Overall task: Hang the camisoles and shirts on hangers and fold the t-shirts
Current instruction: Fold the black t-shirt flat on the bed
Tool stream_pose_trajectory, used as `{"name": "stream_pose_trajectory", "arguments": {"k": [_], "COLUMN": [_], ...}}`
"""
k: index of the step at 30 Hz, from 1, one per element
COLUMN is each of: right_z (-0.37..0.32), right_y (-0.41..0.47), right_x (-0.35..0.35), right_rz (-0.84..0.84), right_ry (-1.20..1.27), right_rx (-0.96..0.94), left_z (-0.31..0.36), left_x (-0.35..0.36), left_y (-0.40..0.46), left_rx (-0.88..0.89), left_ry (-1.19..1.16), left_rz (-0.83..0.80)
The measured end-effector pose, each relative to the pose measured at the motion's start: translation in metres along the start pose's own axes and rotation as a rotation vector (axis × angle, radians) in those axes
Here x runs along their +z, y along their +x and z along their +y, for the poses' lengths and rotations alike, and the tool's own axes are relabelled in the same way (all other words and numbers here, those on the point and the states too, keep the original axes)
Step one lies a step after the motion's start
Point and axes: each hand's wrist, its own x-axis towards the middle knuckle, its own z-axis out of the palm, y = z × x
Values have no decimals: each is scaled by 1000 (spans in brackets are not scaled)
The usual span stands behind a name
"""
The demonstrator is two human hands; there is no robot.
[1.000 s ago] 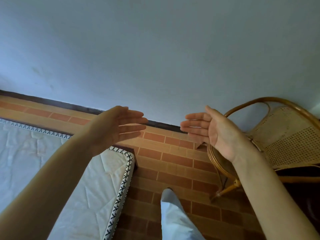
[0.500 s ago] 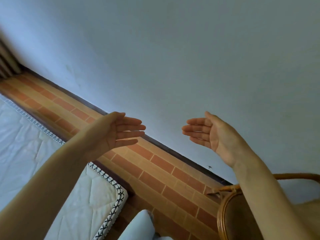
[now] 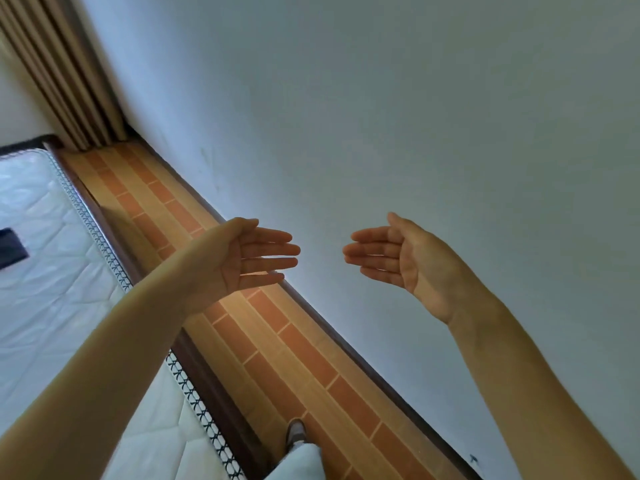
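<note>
Hands: left hand [image 3: 239, 259] and right hand [image 3: 405, 258] are hovering raised, palms facing, well apart.
Grip: both are staying wide, fingers straight, holding and touching nothing.
Garments: none are showing in view.
Bed: mattress [image 3: 52, 271] is lying at left, a dark item [image 3: 10, 247] resting on it.
Floor: brick-pattern strip [image 3: 277, 344] is running beside the wall [image 3: 381, 116].
Corner: curtain [image 3: 59, 67] is hanging.
Below: a shoe [image 3: 296, 434] is standing on the floor.

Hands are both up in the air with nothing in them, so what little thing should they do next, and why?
Probably turn toward the mattress and look for clothes. The left hand and right hand are open and empty, facing each other before a bare wall; no garment or hanger shows.
</note>
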Motion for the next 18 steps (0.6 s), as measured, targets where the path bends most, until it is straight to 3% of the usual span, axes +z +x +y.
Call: {"name": "stream_pose_trajectory", "arguments": {"k": [18], "right_z": [-110], "right_y": [319], "right_x": [137], "right_rz": [-422], "right_ry": [-219], "right_rx": [86], "left_z": [108], "left_x": [-182], "left_y": [125], "left_rx": [104], "left_ry": [-261], "left_rz": [447]}}
